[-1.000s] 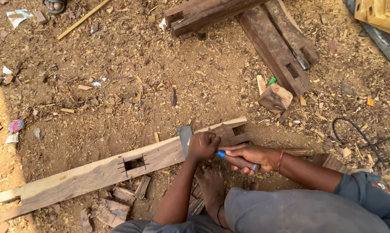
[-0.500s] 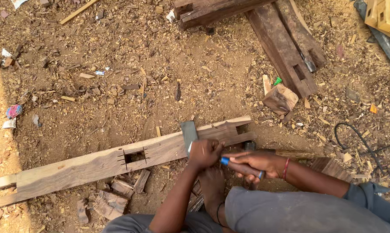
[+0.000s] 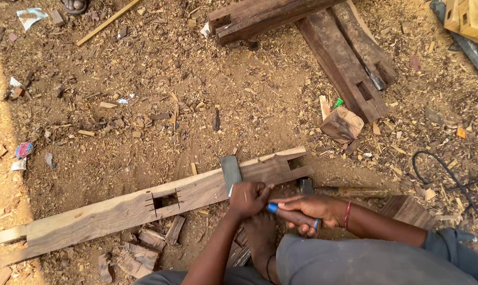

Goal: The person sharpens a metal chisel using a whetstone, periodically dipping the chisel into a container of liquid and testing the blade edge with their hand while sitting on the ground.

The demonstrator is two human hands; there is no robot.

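Here, chisel (image 3: 231, 173) just beyond left hand (image 3: 248, 199).

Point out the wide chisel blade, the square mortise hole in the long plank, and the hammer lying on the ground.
chisel blade (image 3: 230, 170), head view, flat steel face.
mortise hole (image 3: 165, 200), head view, dark opening.
hammer (image 3: 306, 186), head view, metal head.

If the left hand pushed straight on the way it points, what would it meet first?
Probably the long wooden beam: the left hand points up-frame along the flat chisel blade, already lying over the beam's surface. Depth is unclear.
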